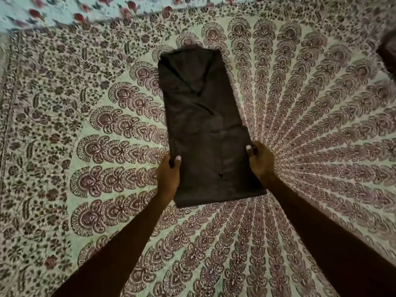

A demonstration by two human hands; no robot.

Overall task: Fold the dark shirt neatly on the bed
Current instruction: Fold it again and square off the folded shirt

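Both bare arms reaching forward, left hand [169, 174] and right hand [260, 160] pinched shut, thumbs on top

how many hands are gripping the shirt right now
2: the left hand pinches the dark shirt on its left edge, the right hand on its right edge.

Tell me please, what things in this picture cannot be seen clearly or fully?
- Head view: fingers of the left hand and right hand are tucked under the dark shirt; only the thumbs show.
- Dark object at the right edge: cut off, unidentifiable.
- Floral fabric at the top: blurred.
- Small dark spot on the shirt: too small to identify.
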